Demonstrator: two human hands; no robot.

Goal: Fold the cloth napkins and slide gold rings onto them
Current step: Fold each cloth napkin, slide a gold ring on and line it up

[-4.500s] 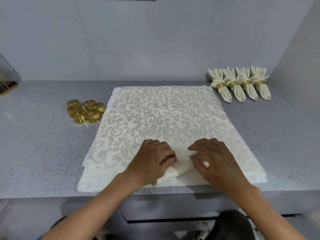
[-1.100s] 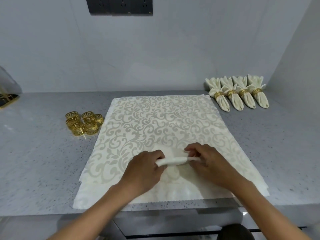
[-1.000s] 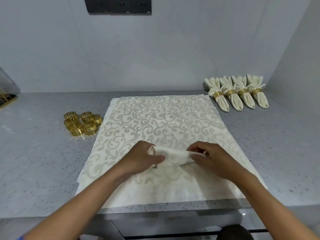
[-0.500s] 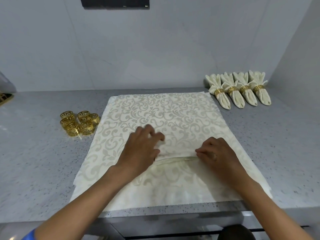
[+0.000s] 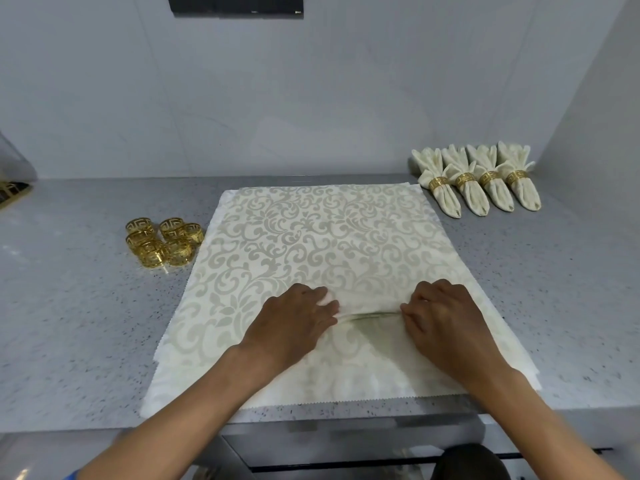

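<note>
A stack of cream napkins point(image 5: 311, 237) with a pale scroll pattern lies flat in the middle of the grey counter. My left hand point(image 5: 294, 323) and my right hand point(image 5: 440, 317) rest on its near half and pinch a narrow horizontal pleat of the top napkin point(image 5: 367, 308) between them. Several loose gold rings point(image 5: 161, 242) sit in a cluster left of the cloth. At the back right lie several finished napkins point(image 5: 479, 181), each gathered through a gold ring.
The speckled counter point(image 5: 69, 323) ends at a front edge just below the cloth. A wall rises behind, another wall closes the right side. A dark outlet panel point(image 5: 235, 5) hangs high on the back wall. A gold-edged object point(image 5: 12, 192) shows at far left.
The hands have worked from the napkin's near edge toward the middle, gathering pleats. In the last second the raised fold was pressed down flat and both hands shifted slightly apart.
</note>
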